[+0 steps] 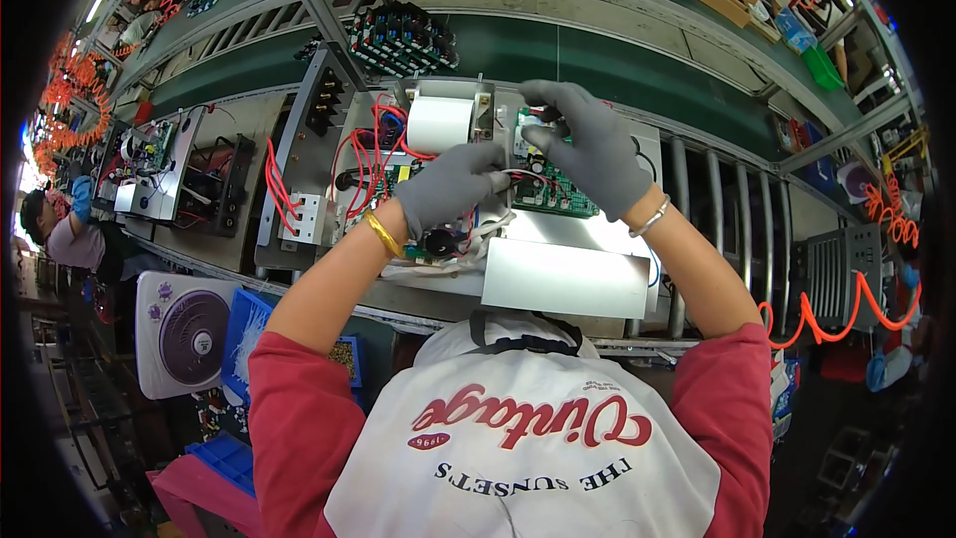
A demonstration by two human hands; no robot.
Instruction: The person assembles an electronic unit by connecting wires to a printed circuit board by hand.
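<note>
My left hand (453, 185), in a grey glove, is closed at the fingertips beside a white cylinder (441, 126). White and red wires (518, 175) run by those fingertips; what they pinch is not clear. Over a green circuit board (558, 197) hovers my right hand (596, 147), also gloved, with thumb and fingers curved but apart and nothing visible between them. Both hands work above an open metal unit with red wiring (360, 171). A pale metal sheet (566, 277) covers the unit's near side. Parts of the board are hidden under my right hand.
A grey panel with black terminals (317, 105) stands at the unit's left, near a white terminal block (307, 219). Metal rollers (713, 209) lie to the right. Stacked circuit boards (400, 38) rest on the green belt (518, 48) behind. Another unit (184, 169) and a person are at left.
</note>
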